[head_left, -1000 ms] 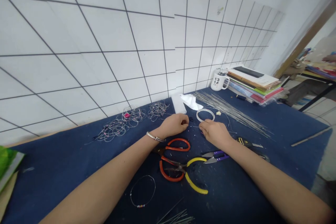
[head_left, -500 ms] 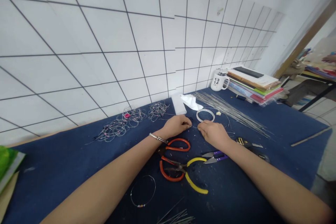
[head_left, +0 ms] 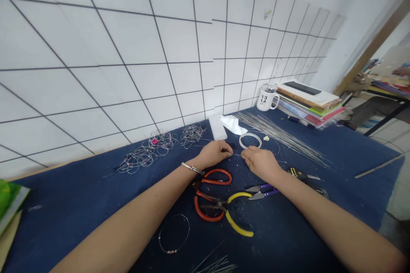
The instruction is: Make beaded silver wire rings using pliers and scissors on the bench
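My left hand (head_left: 215, 153) is closed in a pinch on one end of a thin wire (head_left: 237, 155), and a silver bangle circles that wrist. My right hand (head_left: 261, 163) pinches the other end, so a short stretch of wire shows between the hands. Fingers hide both ends. Just beyond the right hand lies a roll of tape (head_left: 250, 140). Nearer me are orange-handled scissors (head_left: 209, 215), yellow-handled pliers (head_left: 239, 224) and purple thread snips (head_left: 264, 191), partly under my right forearm. A beaded wire bracelet (head_left: 172, 251) lies to the left of the pliers.
Tangled wire loops with beads (head_left: 144, 153) lie along the wall. Behind my hands are a white block (head_left: 218, 127), a tissue (head_left: 233, 124) and long straight wires (head_left: 282, 136). A white mug (head_left: 265, 99), stacked folders (head_left: 314, 102) and a utility knife (head_left: 303, 174) are at right.
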A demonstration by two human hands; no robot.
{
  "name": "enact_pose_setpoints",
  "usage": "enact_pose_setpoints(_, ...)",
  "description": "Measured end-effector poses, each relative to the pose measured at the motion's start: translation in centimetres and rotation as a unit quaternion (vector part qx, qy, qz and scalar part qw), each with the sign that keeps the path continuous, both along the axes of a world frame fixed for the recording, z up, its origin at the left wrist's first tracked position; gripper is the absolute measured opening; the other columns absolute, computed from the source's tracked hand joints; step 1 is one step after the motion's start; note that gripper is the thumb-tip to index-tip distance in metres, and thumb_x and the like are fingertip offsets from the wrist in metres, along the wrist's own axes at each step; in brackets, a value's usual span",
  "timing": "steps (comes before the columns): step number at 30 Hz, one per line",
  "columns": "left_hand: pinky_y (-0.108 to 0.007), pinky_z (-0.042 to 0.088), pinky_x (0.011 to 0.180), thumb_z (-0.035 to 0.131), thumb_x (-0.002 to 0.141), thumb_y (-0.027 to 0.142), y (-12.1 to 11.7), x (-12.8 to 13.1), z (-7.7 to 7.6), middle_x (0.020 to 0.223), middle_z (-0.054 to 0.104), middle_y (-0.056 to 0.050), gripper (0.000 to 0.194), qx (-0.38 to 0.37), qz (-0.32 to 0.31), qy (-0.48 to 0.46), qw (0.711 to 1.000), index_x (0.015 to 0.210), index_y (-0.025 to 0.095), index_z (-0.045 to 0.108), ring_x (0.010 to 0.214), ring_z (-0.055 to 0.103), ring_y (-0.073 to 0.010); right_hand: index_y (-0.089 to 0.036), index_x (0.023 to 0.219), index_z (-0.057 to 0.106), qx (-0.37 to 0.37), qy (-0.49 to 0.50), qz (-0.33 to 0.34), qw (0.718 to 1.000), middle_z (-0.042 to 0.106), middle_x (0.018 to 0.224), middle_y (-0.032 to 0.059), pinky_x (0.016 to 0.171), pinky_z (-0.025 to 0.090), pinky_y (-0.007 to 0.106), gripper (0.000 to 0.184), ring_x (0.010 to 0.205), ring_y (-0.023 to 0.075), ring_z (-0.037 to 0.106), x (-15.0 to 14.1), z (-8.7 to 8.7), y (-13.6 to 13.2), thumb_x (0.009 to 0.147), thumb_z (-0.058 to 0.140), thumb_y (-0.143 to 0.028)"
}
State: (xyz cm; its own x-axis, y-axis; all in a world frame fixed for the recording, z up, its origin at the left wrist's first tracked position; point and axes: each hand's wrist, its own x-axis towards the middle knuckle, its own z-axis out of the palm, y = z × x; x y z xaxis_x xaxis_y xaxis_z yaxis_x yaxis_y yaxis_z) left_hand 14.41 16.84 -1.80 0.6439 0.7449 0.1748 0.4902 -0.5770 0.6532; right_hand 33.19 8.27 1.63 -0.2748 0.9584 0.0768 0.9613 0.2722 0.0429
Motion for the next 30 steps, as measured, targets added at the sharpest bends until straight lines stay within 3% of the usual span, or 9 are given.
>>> enact_pose_setpoints(16,-0.02,0.043,0.068,0.054,0.071,0.026,0.0,0.01,-0.04,0.077,0.065,0.0,0.016,-0.007,0.005,-0.004,1.0,0.078,0.02,0.067,0.068,0.056,-0.0115,-0.023,0.096,0.059,-0.024,-0.011,-0.023,0.999,0.058,0.091,0.0056,0.064,0.033,0.023,0.029,0.081,0.0158,0.055,-0.47,0.16,-0.13,0.089,0.031,-0.028)
enact_pose_setpoints(30,-0.021,0.044,0.069,0.054,0.071,0.024,-0.06,0.15,0.01,0.078,0.065,0.0,0.016,-0.024,0.01,-0.014,1.0,0.078,0.019,0.067,0.069,0.056,-0.0116,-0.024,0.094,0.058,-0.009,-0.006,-0.007,1.0,0.058,0.088,0.0041,0.06,0.032,0.025,0.032,0.075,0.0156,0.056,-0.26,-0.43,0.06,0.09,0.028,-0.032)
